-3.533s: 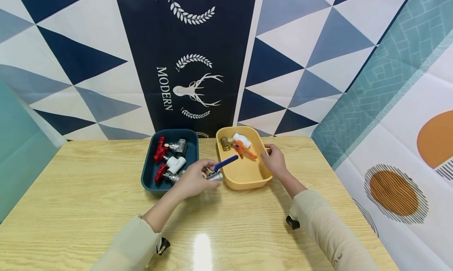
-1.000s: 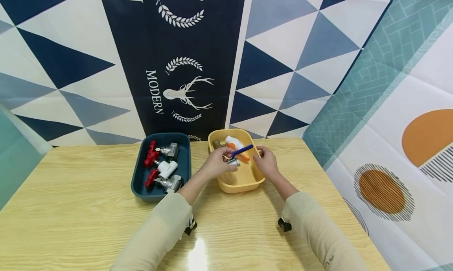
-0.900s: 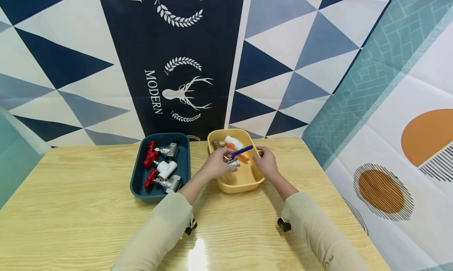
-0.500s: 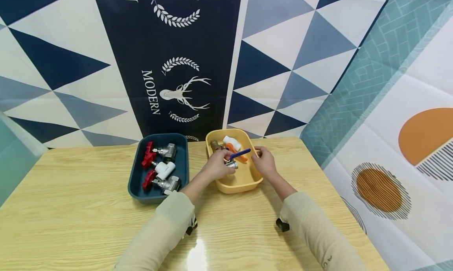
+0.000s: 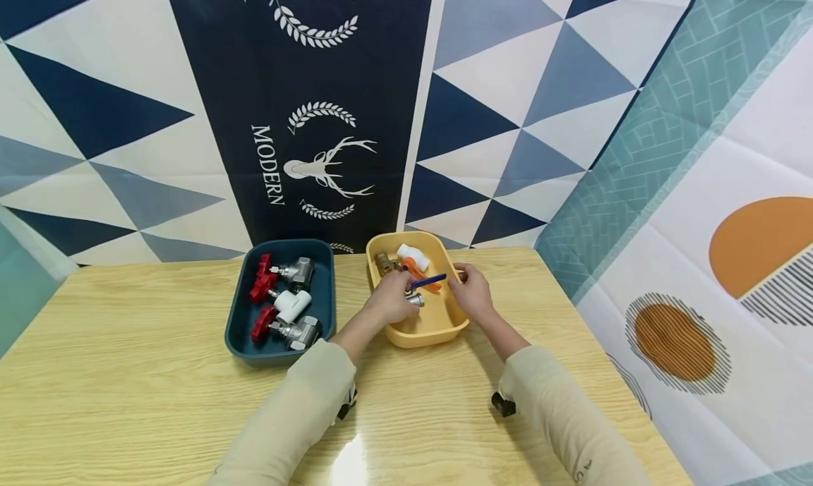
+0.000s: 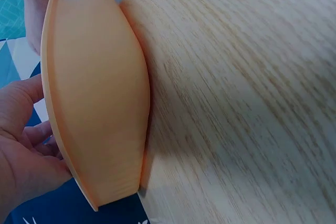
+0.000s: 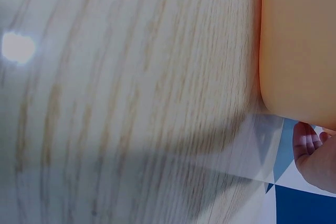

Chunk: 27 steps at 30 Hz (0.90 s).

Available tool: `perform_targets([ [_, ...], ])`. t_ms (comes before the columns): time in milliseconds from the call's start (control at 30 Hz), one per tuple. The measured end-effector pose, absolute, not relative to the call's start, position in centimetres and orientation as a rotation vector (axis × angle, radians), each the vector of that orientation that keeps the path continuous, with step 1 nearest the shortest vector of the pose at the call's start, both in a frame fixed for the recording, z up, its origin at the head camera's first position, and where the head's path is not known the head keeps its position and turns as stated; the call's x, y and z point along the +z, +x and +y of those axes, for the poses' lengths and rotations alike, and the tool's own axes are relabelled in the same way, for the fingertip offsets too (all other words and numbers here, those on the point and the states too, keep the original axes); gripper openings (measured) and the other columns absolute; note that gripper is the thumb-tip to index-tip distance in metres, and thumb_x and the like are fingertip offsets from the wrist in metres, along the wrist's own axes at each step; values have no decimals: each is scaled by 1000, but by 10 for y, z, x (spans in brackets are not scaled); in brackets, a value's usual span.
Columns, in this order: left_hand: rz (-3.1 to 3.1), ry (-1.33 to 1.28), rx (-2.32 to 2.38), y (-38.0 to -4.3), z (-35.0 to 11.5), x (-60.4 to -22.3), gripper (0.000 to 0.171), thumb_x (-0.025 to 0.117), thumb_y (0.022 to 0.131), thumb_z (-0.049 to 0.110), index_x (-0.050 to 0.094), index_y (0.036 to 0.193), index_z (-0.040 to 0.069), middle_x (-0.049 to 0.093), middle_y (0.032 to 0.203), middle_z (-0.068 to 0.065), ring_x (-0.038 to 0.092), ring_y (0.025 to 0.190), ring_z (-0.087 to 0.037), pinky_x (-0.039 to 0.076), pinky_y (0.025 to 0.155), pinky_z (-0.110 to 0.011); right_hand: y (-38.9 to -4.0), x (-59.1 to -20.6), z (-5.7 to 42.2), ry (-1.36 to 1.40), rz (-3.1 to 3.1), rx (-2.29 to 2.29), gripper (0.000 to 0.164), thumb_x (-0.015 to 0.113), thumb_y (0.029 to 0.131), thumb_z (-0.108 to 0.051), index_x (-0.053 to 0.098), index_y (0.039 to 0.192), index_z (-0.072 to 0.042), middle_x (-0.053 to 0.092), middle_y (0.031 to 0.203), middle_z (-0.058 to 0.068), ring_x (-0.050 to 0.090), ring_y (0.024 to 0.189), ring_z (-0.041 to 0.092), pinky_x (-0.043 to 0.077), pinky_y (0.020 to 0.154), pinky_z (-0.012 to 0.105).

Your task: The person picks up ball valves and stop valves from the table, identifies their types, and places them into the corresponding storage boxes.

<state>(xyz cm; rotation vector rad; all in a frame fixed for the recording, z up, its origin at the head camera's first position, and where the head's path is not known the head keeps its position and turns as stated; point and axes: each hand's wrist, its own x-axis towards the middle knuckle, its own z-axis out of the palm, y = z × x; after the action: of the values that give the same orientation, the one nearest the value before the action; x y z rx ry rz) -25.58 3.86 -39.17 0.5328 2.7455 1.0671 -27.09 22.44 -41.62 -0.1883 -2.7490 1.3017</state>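
Note:
My left hand [image 5: 390,300] reaches over the near left side of a yellow plastic bin [image 5: 435,338] and holds a silver ball valve [image 5: 416,300] with a blue lever [image 5: 429,281] low inside it. In the left wrist view, the bin's wall [image 6: 97,93] hides the valve and some of the fingers. My right hand [image 5: 473,293] grips the bin's right rim, thumb inside and fingers outside. Behind the valve lie an orange plier-like tool [image 5: 414,266], a white plastic pipe fitting [image 5: 413,254] and a brass fitting [image 5: 384,263].
Left of the yellow bin stands a dark blue bin [image 5: 324,260]. It contains metal valves with red handles [image 5: 263,322] and a white fitting [image 5: 292,306]. Both bins sit at the back of the wooden table [image 5: 159,373], against a patterned wall covering [image 5: 483,119].
From between the two bins, my left hand has carried the ball valve right, into the yellow bin, and most recently lowered it. My right hand keeps its grip on the rim.

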Motion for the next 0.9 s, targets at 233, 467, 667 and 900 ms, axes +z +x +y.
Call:
perform_targets([
  [233, 2780, 541, 931, -257, 43, -392, 43, 75, 71, 12, 61, 109, 3, 56, 96, -9, 50, 93, -22, 43, 82, -34, -270, -417, 223, -201, -2753, 1310, 39, 53, 91, -10, 51, 129, -1, 60, 106, 20, 58, 91, 27, 49, 70, 28],
  [467, 2765, 542, 861, -256, 46, -391, 45, 76, 72, 14, 61, 113, 5, 57, 99, -8, 50, 93, -21, 43, 81, -33, -273, -420, 226, -189, -2747, 1288, 39, 53, 91, -12, 51, 129, -1, 61, 108, 20, 57, 93, 26, 47, 70, 27],
  [667, 2747, 500, 821, -256, 48, -390, 48, 77, 72, 15, 60, 115, 5, 57, 106, -10, 52, 92, -22, 45, 81, -33, -271, -418, 225, -170, -2724, 1306, 41, 51, 87, -10, 53, 127, -1, 61, 104, 19, 55, 88, 25, 46, 71, 29],
  [900, 2746, 480, 744, -256, 51, -391, 49, 78, 72, 18, 59, 116, 7, 56, 112, -10, 54, 101, -25, 46, 85, -37, -268, -415, 224, -164, -2725, 1310, 41, 50, 87, -11, 53, 127, 0, 60, 102, 18, 55, 86, 25, 47, 69, 30],
])
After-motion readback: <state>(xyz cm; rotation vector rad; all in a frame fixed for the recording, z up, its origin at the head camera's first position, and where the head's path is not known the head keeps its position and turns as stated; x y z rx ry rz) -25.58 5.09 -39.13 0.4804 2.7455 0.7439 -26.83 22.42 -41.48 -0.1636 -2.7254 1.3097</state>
